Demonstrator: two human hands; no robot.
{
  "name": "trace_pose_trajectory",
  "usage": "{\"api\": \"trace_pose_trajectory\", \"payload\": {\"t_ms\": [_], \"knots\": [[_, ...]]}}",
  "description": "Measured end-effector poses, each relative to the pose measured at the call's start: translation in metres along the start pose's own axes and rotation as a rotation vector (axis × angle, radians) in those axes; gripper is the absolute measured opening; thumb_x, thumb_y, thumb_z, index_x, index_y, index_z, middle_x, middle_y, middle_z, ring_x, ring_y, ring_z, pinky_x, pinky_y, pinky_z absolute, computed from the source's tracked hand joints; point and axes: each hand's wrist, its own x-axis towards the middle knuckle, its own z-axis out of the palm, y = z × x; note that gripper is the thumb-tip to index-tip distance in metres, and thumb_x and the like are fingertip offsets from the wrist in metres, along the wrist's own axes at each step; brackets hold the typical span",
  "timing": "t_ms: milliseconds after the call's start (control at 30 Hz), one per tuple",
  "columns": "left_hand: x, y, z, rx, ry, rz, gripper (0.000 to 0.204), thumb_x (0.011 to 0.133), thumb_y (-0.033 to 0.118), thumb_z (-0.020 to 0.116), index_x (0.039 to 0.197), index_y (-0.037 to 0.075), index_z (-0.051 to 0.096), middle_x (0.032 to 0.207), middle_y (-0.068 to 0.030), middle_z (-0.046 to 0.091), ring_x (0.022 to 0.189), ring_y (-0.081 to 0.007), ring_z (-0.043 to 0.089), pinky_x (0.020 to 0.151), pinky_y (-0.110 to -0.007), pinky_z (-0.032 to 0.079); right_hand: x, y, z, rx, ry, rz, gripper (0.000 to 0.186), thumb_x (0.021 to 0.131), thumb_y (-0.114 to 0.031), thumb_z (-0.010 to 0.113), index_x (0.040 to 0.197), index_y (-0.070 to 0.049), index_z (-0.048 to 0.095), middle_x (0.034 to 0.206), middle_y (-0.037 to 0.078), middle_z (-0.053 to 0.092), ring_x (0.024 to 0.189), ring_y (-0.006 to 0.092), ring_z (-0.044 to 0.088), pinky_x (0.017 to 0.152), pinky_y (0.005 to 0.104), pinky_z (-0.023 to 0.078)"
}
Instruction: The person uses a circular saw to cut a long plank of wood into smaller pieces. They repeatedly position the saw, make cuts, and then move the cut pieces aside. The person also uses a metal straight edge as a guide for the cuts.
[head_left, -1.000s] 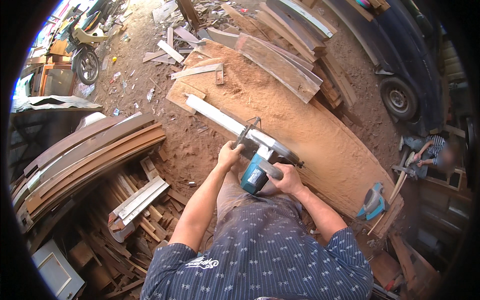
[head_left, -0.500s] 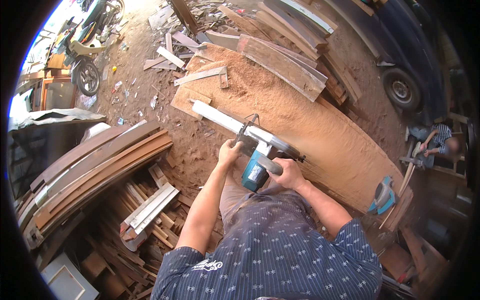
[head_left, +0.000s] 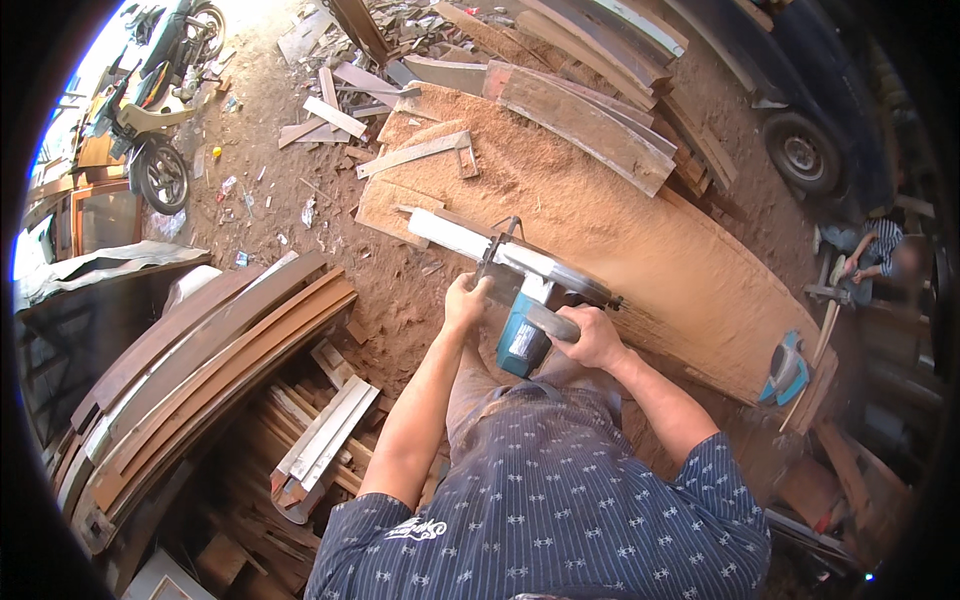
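My left hand is closed on the black front part of a teal and black circular saw. My right hand grips the saw's rear handle. The saw sits over a long pale white strip on a board bed covered in sawdust; its blade is hidden. A metal square lies on the sawdust beyond the strip, and a second teal power tool rests at the bed's right end.
Stacked planks stand at left, more boards lie behind the bed among scraps. A motorbike is at upper left, a dark vehicle at upper right. Another person in striped top works at right with long pale sticks.
The view has shifted, moving the scene somewhat rightward in the picture. The saw and both my hands sit slightly further right along with it, still in the same grip.
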Motion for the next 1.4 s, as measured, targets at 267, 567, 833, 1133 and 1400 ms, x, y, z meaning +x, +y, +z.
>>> {"api": "trace_pose_trajectory", "payload": {"t_ms": [267, 567, 833, 1133, 1400], "knots": [[0.021, 0.003, -0.037, -0.041, -0.048, 0.004, 0.046, 0.093, 0.028, 0.072, 0.125, -0.004, 0.064, 0.097, -0.0083, 0.072, 0.073, -0.012, 0.065, 0.061, -0.027, 0.053, 0.032, -0.03, 0.012, 0.059, 0.001, -0.006, 0.024, 0.076, -0.017, 0.079, 0.095, -0.006, 0.069, 0.081, 0.019, 0.07, 0.079, 0.0386, 0.069, 0.07, 0.0451, 0.055], [0.04, 0.01, -0.067, 0.031, 0.0, 0.071, 0.041, 0.094, 0.025, 0.071, 0.123, -0.003, 0.065, 0.098, -0.0073, 0.072, 0.07, -0.0107, 0.062, 0.061, -0.027, 0.051, 0.064, -0.042, 0.03, 0.103, -0.048, 0.007, 0.022, 0.079, -0.017, 0.077, 0.093, -0.005, 0.068, 0.082, 0.02, 0.07, 0.08, 0.0403, 0.068, 0.069, 0.0453, 0.054], [0.064, 0.01, -0.097, -0.033, 0.008, 0.053, 0.031, 0.094, 0.021, 0.072, 0.114, -0.003, 0.068, 0.094, -0.0055, 0.072, 0.07, -0.0085, 0.06, 0.063, -0.026, 0.05, 0.093, -0.062, 0.044, 0.12, -0.053, -0.008, 0.023, 0.079, -0.018, 0.076, 0.094, -0.003, 0.067, 0.085, 0.021, 0.07, 0.084, 0.0412, 0.068, 0.073, 0.0461, 0.054], [0.085, 0.02, -0.131, -0.044, 0.026, 0.082, 0.026, 0.095, 0.018, 0.07, 0.113, -0.001, 0.069, 0.094, -0.0055, 0.073, 0.071, -0.0079, 0.062, 0.063, -0.026, 0.05, 0.126, -0.07, 0.066, 0.139, -0.059, -0.043, 0.025, 0.08, -0.017, 0.077, 0.098, -0.002, 0.068, 0.087, 0.022, 0.071, 0.084, 0.0405, 0.069, 0.074, 0.0448, 0.054], [0.102, 0.033, -0.163, -0.041, 0.07, 0.04, 0.025, 0.094, 0.02, 0.07, 0.11, 0.001, 0.071, 0.091, -0.0025, 0.072, 0.066, -0.0065, 0.055, 0.06, -0.025, 0.044, 0.158, -0.083, 0.084, 0.135, -0.084, -0.053, 0.032, 0.081, -0.018, 0.076, 0.106, 0.0, 0.069, 0.092, 0.022, 0.072, 0.09, 0.0411, 0.069, 0.079, 0.0463, 0.055]]}}
